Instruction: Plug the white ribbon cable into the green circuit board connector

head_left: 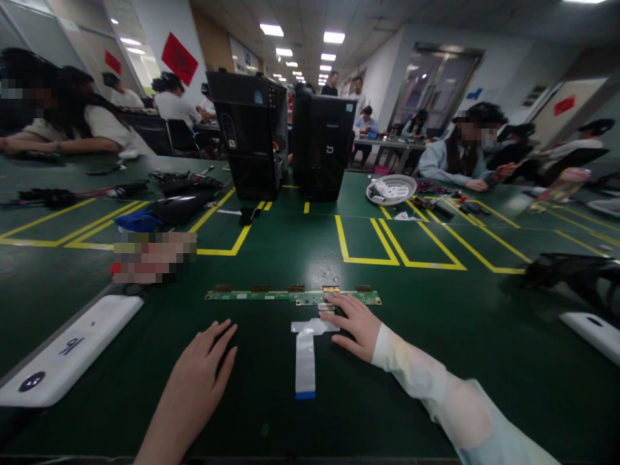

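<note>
A long, narrow green circuit board (271,296) lies across the dark green table, with several brownish-gold tabs along its far edge. Below its right half rests a white T-shaped flat ribbon cable (305,361) whose near end is blue. My right hand (353,323) lies with fingers stretched over the cable's upper right end; its fingertips reach the board's lower edge, and whether they press on it I cannot tell. To the left of the cable, my left hand (206,361) is flat on or just above the table, fingers extended, holding nothing.
Two black computer towers (322,148) stand at the back. A white basket (391,188) sits right of them. White devices (72,349) lie at left and right (593,336). Yellow tape (371,261) marks the table. Cables and tools lie farther back, where other people (465,148) sit.
</note>
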Available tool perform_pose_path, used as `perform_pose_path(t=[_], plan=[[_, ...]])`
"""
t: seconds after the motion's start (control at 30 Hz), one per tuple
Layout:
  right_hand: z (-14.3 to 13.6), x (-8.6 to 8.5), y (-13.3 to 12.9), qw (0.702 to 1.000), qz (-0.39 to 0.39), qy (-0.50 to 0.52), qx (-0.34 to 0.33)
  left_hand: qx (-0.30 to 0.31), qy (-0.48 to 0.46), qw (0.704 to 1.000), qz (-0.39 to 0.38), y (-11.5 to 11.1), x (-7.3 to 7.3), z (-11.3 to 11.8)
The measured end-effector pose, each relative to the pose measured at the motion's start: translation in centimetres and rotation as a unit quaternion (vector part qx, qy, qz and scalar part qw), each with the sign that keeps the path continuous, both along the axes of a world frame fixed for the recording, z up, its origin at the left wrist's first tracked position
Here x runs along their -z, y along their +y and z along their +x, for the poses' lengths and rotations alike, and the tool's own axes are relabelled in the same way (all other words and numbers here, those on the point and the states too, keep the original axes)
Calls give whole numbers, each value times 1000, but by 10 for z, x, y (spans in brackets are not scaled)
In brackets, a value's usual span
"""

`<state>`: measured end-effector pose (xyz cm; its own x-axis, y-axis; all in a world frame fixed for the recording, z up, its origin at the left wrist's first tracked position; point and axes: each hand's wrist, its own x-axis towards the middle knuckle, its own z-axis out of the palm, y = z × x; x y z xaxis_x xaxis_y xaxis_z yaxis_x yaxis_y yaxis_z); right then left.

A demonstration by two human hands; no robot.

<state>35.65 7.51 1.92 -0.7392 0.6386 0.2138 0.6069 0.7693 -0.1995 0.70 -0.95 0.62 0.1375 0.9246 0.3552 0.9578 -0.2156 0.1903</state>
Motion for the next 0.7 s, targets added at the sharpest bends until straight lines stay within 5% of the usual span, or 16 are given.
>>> perform_pose_path(t=[0.33,0.7], plan=[[24,-1,-15,1000,7,-12,23,-4,-8,1000,-13,2,-2,-1],[147,9,-104,982,44,4,182,-1,7,1000,-9,4,1,-1]])
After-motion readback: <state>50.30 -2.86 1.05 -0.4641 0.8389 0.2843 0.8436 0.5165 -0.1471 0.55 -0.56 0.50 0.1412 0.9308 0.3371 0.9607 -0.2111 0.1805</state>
